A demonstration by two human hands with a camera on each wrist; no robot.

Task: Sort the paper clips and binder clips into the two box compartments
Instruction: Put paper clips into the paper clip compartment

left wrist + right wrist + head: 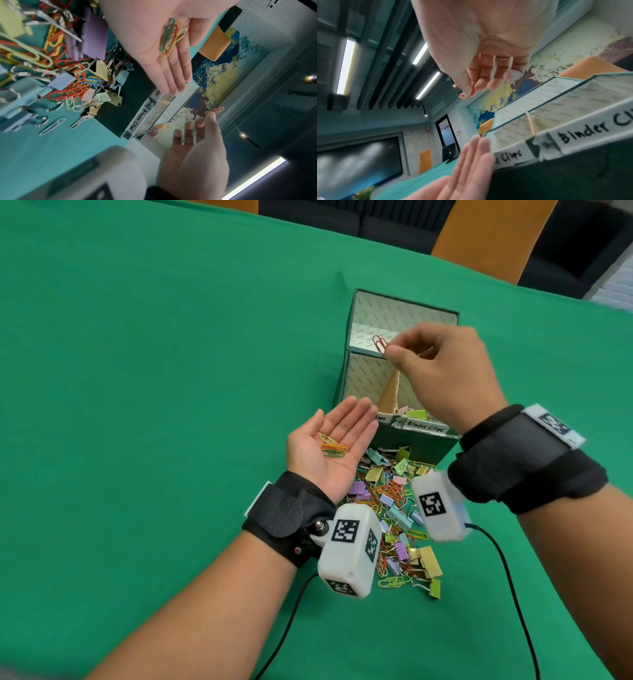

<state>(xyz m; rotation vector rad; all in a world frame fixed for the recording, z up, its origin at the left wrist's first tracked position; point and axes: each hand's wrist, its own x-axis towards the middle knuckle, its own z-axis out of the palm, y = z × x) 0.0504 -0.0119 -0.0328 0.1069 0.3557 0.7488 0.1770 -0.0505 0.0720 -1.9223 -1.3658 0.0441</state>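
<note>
A person sits at a table covered in green cloth (137, 337). Their right hand (445, 371) hovers above a dark green box (421, 445), thumb and forefinger pinching a red paper clip (379, 344) by one end, so the thin looped wire sticks out over the box's open top. The box is lined with pale patterned paper and split by a cardboard divider (388, 395) into two compartments; a handwritten label (426, 426) on the near rim reads "Binder Clips" (the neighbouring label is partly hidden by fingers). A few pastel binder clips (416, 414) lie in the right compartment. The left hand (329, 446) is held flat, palm up, beside the box's near left corner, cradling a few paper clips (333, 447) in green, yellow and orange. Below both hands, a jumbled pile (397, 508) of coloured paper clips and pastel binder clips lies on the cloth.
</note>
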